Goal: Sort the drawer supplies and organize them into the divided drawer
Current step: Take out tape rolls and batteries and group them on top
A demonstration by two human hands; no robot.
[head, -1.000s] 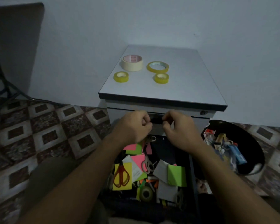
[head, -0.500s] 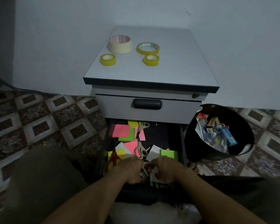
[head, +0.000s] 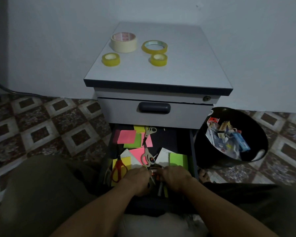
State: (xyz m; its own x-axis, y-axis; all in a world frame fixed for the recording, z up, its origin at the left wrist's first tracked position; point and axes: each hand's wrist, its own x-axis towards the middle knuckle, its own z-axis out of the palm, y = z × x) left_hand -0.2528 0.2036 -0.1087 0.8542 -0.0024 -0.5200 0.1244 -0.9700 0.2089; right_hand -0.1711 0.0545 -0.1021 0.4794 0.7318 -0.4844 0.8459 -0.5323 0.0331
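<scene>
My left hand (head: 137,180) and my right hand (head: 175,178) are down in the open dark bottom drawer (head: 192,151), close together. My fingers bend into a bunch of pens (head: 159,188). I cannot tell if they grip any. Red-handled scissors (head: 119,168) lie just beside my left hand. A big cream tape roll (head: 123,42) sits on the grey cabinet top (head: 161,74).

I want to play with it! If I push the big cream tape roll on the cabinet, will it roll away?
Probably not: the big cream tape roll lies flat on the cabinet top, so a push would likely slide it. Stood on edge, its round shape could roll. It looks thick, so probably stiff, not floppy.
</scene>
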